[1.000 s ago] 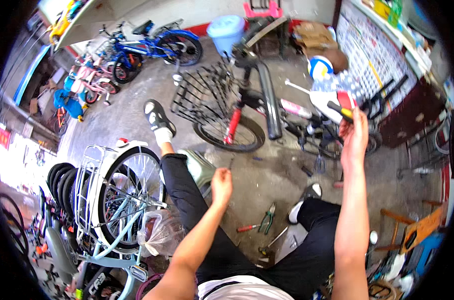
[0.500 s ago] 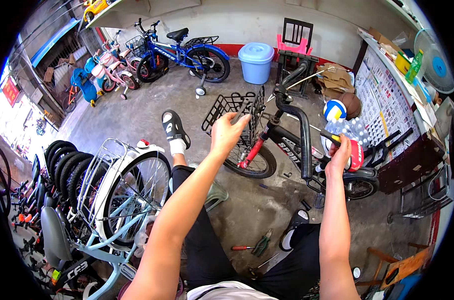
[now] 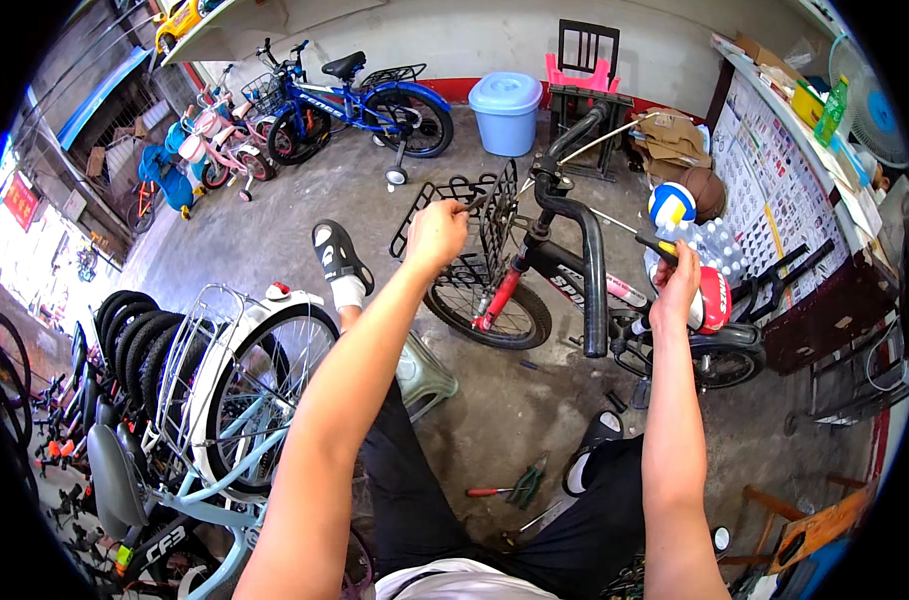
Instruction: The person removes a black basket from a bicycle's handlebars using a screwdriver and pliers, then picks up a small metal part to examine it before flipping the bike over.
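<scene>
A small black and red bicycle [image 3: 564, 275] stands in front of me, its black handlebar [image 3: 592, 300] turned toward me. On its front sits a black wire basket [image 3: 499, 215]. My left hand [image 3: 438, 238] is at the basket's near side, fingers closed; a slim dark piece shows at the fingertips, too small to name. My right hand [image 3: 677, 285] is closed around the yellow and black handle of a screwdriver [image 3: 656, 246], right of the handlebar. Its thin shaft points left toward the handlebar stem; the tip is hard to make out.
Pliers [image 3: 526, 487] and a red-handled tool [image 3: 486, 492] lie on the floor between my feet. At my left stands a light blue bicycle [image 3: 224, 470] beside several tires [image 3: 139, 340]. Balls [image 3: 671, 205] and bottles [image 3: 714, 245] are right of the bicycle. A blue bucket [image 3: 505, 120] stands behind.
My left hand has moved slightly left and up along the basket. The right hand has shifted slightly left and still holds the screwdriver. The whole view has shifted a little.
</scene>
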{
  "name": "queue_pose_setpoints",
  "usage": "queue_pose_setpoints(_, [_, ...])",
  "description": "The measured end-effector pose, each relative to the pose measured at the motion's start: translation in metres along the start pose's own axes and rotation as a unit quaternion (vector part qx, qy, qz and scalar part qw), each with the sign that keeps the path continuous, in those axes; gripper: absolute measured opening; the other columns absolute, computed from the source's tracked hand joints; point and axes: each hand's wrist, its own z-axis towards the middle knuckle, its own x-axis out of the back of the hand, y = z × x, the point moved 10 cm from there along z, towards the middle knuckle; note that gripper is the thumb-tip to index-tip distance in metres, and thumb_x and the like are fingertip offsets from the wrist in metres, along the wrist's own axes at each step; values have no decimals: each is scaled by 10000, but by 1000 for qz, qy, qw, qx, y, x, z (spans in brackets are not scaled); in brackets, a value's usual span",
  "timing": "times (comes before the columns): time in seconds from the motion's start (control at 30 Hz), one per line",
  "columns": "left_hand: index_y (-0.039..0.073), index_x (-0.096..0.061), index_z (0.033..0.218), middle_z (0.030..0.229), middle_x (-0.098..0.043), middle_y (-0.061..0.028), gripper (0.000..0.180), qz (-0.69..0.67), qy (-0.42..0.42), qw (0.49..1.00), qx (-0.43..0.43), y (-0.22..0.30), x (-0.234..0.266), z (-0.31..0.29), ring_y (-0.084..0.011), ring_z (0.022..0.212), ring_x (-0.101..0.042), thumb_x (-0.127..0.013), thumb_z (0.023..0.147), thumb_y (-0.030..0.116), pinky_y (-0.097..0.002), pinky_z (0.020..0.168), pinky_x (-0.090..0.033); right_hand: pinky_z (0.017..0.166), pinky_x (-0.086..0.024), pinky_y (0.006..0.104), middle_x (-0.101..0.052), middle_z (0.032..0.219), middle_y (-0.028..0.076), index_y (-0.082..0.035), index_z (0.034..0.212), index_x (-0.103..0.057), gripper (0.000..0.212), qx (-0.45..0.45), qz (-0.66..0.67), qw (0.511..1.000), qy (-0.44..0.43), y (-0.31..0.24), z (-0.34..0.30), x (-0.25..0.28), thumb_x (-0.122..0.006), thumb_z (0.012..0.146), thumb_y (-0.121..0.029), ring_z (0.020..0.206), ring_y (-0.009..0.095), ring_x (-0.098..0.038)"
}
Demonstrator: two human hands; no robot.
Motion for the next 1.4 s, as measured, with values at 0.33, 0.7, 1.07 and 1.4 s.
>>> queue_pose_setpoints(0.33, [19, -776, 1089, 791, -649, 0, 267, -171, -188, 963, 86, -7, -28, 30, -100, 601, -507, -691, 979, 247, -298, 515, -401, 552, -375, 239, -595, 761, -25, -110, 1058, -639, 260, -21, -20, 999, -34, 6, 3, -5, -653, 1009, -365, 604, 66, -498])
queue_pose_setpoints(0.7, [56, -752, 979, 671, -461, 65, 489, -106, -232, 962, 94, 22, -17, 50, -55, 526, -350, -716, 972, 544, -273, 482, -254, 557, -421, 243, -592, 798, -5, -93, 1174, -593, 376, -58, -51, 991, -111, 30, 18, -43, -681, 1008, -419, 667, 68, -536])
queue_pose_setpoints(1.07, [100, -709, 967, 606, -380, 110, 383, -175, -199, 956, 129, 14, -26, 21, -53, 499, -301, -625, 1056, 463, -276, 484, -222, 613, -471, 318, -654, 776, 48, -32, 1090, -621, 431, -19, -31, 994, -106, 38, 50, -45, -698, 977, -440, 681, 147, -625])
queue_pose_setpoints(1.4, [94, -720, 1023, 715, -639, 61, 290, -313, -181, 918, 165, -12, -28, 10, -44, 490, -436, -604, 1082, 353, -225, 445, -309, 848, -526, 440, -730, 965, 193, -55, 1122, -604, 469, -10, -108, 981, -160, 53, 34, -74, -641, 988, -503, 949, 355, -718])
